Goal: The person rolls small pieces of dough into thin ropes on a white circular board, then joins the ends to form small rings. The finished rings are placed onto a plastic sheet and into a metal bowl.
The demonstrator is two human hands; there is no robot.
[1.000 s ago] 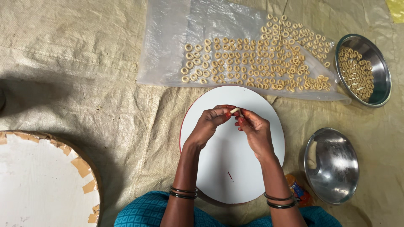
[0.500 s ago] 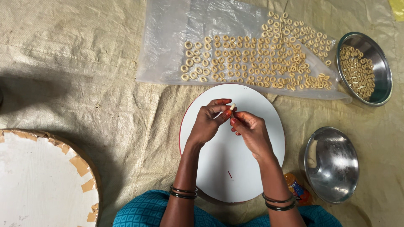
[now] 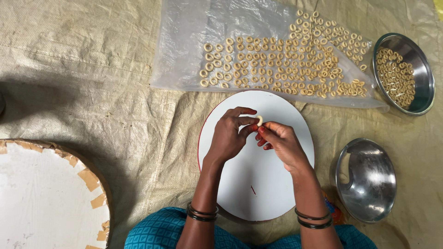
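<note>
Over a round white board point(image 3: 277, 184), my left hand point(image 3: 229, 136) and my right hand point(image 3: 279, 143) meet fingertip to fingertip. Between them they pinch a small pale dough ring point(image 3: 260, 120). Both wrists carry dark bangles. Beyond the board a clear plastic sheet point(image 3: 184, 46) lies on the ground, covered with several rows of finished dough rings point(image 3: 295, 64).
A steel bowl point(image 3: 427, 78) at the far right holds more rings. An empty steel bowl point(image 3: 367, 180) sits right of the board. A large round white board with taped edges point(image 3: 46, 198) lies at lower left. Woven tan sacking point(image 3: 83, 69) covers the ground.
My hands have shifted slightly toward me over the board, and the dough piece between the fingertips now shows as a closed ring.
</note>
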